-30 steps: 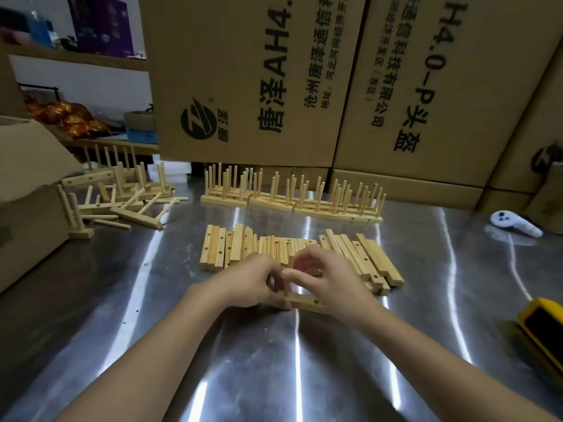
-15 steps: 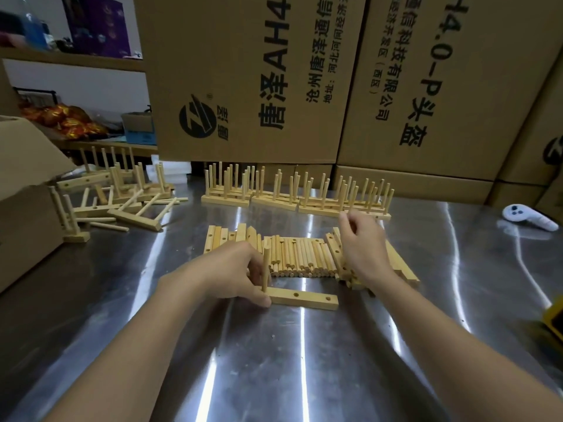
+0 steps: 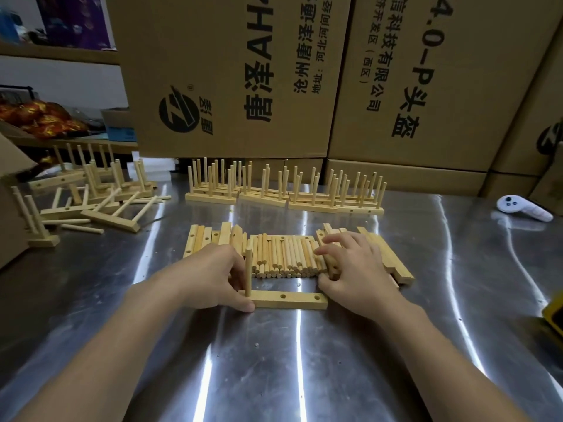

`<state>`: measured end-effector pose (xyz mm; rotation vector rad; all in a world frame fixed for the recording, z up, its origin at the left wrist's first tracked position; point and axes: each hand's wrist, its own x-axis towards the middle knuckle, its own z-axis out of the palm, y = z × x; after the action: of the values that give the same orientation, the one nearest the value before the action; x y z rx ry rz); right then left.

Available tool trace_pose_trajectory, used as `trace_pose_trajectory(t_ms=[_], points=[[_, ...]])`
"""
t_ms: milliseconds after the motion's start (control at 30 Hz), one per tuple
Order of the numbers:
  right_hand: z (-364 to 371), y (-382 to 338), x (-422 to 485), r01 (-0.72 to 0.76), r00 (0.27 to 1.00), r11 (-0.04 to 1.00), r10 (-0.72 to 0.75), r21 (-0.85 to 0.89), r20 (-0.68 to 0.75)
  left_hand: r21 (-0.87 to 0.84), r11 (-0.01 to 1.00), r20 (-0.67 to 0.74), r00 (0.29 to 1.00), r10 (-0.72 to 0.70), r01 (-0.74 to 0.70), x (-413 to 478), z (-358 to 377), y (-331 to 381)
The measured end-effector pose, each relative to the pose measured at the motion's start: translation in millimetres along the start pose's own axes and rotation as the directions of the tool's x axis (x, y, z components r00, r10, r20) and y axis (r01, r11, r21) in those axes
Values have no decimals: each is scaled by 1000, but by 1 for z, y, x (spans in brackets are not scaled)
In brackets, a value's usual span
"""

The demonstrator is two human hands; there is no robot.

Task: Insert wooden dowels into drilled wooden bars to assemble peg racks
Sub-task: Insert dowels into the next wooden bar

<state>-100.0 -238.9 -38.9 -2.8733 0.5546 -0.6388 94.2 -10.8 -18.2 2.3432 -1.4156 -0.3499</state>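
A drilled wooden bar (image 3: 292,300) lies flat on the steel table, near me. One dowel (image 3: 249,271) stands upright in its left hole, and two holes to the right are bare. My left hand (image 3: 210,280) grips the bar's left end, thumb at the front and fingers behind the upright dowel. Just beyond lies a row of loose dowels (image 3: 283,257), flanked by loose bars on the left (image 3: 199,243) and on the right (image 3: 387,257). My right hand (image 3: 358,271) rests on the right end of the dowel row with its fingers spread over the dowels.
Finished peg racks (image 3: 283,190) stand in a line at the back, in front of big cardboard boxes (image 3: 243,86). More racks and stray dowels (image 3: 97,196) lie at the back left by an open box. A white controller (image 3: 522,207) and a yellow object (image 3: 556,309) sit at the right.
My right hand left the upright dowel, rose toward the back racks, then dropped onto the right end of the dowel pile. My left hand stays on the bar.
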Motion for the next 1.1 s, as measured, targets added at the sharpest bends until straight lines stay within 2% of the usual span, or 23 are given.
trace_pose_trajectory(t_ms=[67,233,300,367,400,433,500,533,600,667,733,833,1000,1100], points=[[3,-1,0,10,1000,1000,-10,-16,3,2,1000,-2,1000,0,0,0,0,0],[2,-2,0,37,995,999,-40,-34,-95,13,1000,-10,1000,-10,11,-1,0,3],[-2,-4,1,39,982,999,-44,-31,-183,25,999,-9,1000,-28,29,-1,0,4],[-7,-7,2,4,936,997,23,77,-351,37,998,5,999,-45,45,-2,-1,5],[-11,-9,2,-18,904,975,110,219,-413,33,998,13,999,-45,44,-3,-2,6],[-15,-10,3,-36,882,911,222,410,-416,9,999,17,999,-35,35,-4,-3,7],[-24,-13,6,-64,886,636,390,769,-249,-90,996,-24,1000,7,-9,-6,-6,10],[-27,-15,7,-85,897,499,415,862,-152,-138,990,-75,997,23,-34,-7,-8,13],[-31,-18,7,-109,909,343,415,933,-46,-218,972,-222,974,43,-92,-9,-11,20],[-30,-22,7,-95,921,274,390,957,-20,-306,935,-373,926,57,-181,-10,-11,26],[-29,-26,6,-79,939,252,344,964,-13,-386,881,-473,879,64,-272,-11,-10,34],[-29,-32,4,-57,956,251,294,966,-20,-460,811,-546,835,64,-363,-12,-7,44],[-29,-37,1,-34,970,306,238,951,-42,-505,760,-614,789,16,-409,-14,-8,46],[-30,-40,1,-21,981,288,193,957,-36,-515,751,-629,777,-4,-413,-16,-11,47]])
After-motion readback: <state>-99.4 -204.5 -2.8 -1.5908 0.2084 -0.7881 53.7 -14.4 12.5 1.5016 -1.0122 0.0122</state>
